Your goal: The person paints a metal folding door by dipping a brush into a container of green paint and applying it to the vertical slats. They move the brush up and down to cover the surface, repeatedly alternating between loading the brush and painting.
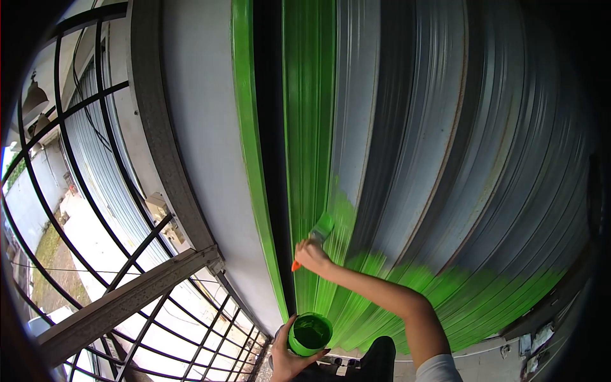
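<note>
My right hand [312,256] is closed round the orange handle of a paintbrush [323,227]. The green bristles touch the ribbed metal panel [407,127], near the edge of a green-painted strip. Fresh green paint [407,286] covers the panel's lower part, while its upper right part is grey. Lower down, my left hand [286,358] holds a round container of green paint [310,333] from its left side and below, with the opening facing me.
A black window grille [95,95] and a metal beam [127,299] stand on the left, with daylight outside. A white wall strip [210,127] lies beside the green frame [248,127]. My dark-clothed knee [380,356] shows at the bottom.
</note>
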`<state>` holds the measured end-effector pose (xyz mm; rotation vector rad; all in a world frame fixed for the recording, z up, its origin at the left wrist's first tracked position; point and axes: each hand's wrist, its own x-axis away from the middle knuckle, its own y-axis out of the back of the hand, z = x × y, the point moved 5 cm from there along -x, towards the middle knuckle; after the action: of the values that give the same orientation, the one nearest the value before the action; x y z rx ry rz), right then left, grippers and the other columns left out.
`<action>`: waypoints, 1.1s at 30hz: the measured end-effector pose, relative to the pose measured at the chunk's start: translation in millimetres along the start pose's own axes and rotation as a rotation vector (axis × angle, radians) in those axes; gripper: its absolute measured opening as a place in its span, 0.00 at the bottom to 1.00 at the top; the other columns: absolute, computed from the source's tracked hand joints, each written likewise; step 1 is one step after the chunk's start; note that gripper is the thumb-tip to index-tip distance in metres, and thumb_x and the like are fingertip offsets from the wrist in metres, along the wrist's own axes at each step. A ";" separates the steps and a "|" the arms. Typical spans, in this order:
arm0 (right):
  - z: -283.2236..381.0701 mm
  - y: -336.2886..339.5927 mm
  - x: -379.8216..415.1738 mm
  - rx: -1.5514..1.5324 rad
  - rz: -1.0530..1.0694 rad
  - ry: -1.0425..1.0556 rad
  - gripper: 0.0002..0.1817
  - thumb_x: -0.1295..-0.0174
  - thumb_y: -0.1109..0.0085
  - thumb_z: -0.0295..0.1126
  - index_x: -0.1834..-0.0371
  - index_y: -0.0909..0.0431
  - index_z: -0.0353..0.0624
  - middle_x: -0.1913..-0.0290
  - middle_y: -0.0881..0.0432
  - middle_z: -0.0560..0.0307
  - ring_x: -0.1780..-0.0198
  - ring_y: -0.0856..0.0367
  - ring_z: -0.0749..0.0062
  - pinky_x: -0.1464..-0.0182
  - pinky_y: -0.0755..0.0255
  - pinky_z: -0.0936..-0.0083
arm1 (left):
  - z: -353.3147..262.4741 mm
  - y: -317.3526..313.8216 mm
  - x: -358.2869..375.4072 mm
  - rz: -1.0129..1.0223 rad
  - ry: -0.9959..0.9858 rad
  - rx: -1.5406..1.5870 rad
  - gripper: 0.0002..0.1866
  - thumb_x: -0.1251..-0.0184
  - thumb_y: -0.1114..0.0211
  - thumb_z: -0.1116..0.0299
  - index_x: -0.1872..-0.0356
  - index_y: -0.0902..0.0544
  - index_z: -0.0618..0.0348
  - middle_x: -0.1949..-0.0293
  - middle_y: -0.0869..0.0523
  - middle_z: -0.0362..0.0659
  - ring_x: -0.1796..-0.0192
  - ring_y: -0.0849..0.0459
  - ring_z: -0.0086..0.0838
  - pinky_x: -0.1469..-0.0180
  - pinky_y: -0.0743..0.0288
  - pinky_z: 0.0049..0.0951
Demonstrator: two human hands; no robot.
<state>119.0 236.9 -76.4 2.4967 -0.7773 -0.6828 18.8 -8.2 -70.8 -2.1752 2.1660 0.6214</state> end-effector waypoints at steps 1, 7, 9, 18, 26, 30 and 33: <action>12.1 -3.2 6.2 -0.061 0.069 0.043 0.07 0.54 0.41 0.29 0.75 0.18 0.37 0.75 0.19 0.51 0.75 0.20 0.66 0.81 0.35 0.71 | -1.0 -0.2 0.1 0.006 0.018 0.018 0.53 0.69 0.16 0.62 0.37 0.34 0.71 0.50 0.18 0.52 0.46 0.18 0.35 0.40 0.27 0.35; 79.8 -47.3 30.5 -0.353 0.109 0.085 0.06 0.55 0.40 0.29 0.75 0.18 0.38 0.76 0.18 0.51 0.74 0.18 0.65 0.79 0.29 0.73 | 3.7 -3.2 0.8 -0.011 -0.015 0.028 0.52 0.69 0.16 0.63 0.38 0.33 0.71 0.50 0.17 0.51 0.46 0.18 0.34 0.40 0.26 0.34; 81.0 -46.7 35.0 -0.542 0.149 0.085 0.06 0.55 0.41 0.28 0.74 0.19 0.38 0.77 0.18 0.51 0.75 0.18 0.65 0.79 0.28 0.74 | 2.9 -2.9 1.6 -0.006 -0.016 0.018 0.52 0.69 0.16 0.63 0.38 0.33 0.71 0.50 0.17 0.51 0.46 0.18 0.34 0.40 0.26 0.34; -53.1 15.9 -7.2 -0.546 0.096 -0.063 0.03 0.50 0.43 0.24 0.74 0.20 0.36 0.78 0.20 0.52 0.79 0.20 0.69 0.83 0.28 0.72 | -3.2 -6.5 4.2 0.005 0.012 0.004 0.53 0.68 0.16 0.61 0.37 0.34 0.71 0.50 0.18 0.51 0.46 0.18 0.35 0.40 0.26 0.35; -122.5 121.9 -35.3 -0.086 -0.261 -0.156 0.06 0.51 0.39 0.27 0.81 0.26 0.42 0.80 0.24 0.59 0.75 0.21 0.73 0.80 0.29 0.81 | -6.7 -7.9 2.9 0.026 -0.007 0.025 0.53 0.68 0.16 0.62 0.37 0.34 0.70 0.49 0.18 0.51 0.45 0.18 0.35 0.40 0.26 0.35; -76.6 69.9 -27.2 -0.011 -0.161 -0.132 0.06 0.54 0.39 0.27 0.82 0.27 0.43 0.83 0.27 0.61 0.80 0.27 0.75 0.78 0.32 0.77 | -4.5 -6.3 1.6 0.018 -0.003 0.044 0.52 0.69 0.16 0.62 0.37 0.34 0.71 0.49 0.18 0.52 0.45 0.18 0.34 0.40 0.26 0.34; -22.2 25.6 -2.7 0.044 -0.074 -0.054 0.04 0.57 0.40 0.25 0.82 0.26 0.42 0.82 0.26 0.59 0.80 0.26 0.76 0.82 0.41 0.79 | -7.1 -4.0 -0.8 0.015 0.028 0.047 0.52 0.68 0.16 0.62 0.37 0.34 0.72 0.50 0.17 0.52 0.46 0.18 0.34 0.40 0.26 0.34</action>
<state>119.3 225.0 -44.6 2.5671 -0.7300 -0.7699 24.6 -9.2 -65.2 -2.1589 2.1889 0.5382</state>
